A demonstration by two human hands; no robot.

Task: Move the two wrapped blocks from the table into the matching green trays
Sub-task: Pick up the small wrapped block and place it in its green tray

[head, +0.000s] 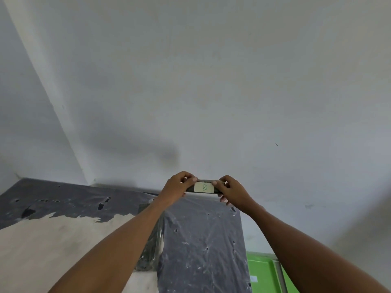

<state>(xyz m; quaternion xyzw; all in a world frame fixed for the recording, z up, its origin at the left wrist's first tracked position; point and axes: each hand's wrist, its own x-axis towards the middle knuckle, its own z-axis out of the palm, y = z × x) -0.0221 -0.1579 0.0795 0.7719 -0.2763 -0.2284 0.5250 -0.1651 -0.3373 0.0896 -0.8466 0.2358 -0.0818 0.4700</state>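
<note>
A long block wrapped in dark grey plastic (201,240) is tilted up, its near end low and its far end raised. On that far end is a pale label with a green letter B (204,187). My left hand (178,187) grips the far end's left corner and my right hand (230,192) grips its right corner. A second dark wrapped block (149,246) lies partly hidden under my left forearm. A green tray (262,273) shows at the bottom right, partly covered by my right arm.
The table (53,240) has a pale wooden top with a torn dark film (63,199) along its far edge. A white wall (211,81) rises right behind it. A grey bar (280,275) divides the green tray area.
</note>
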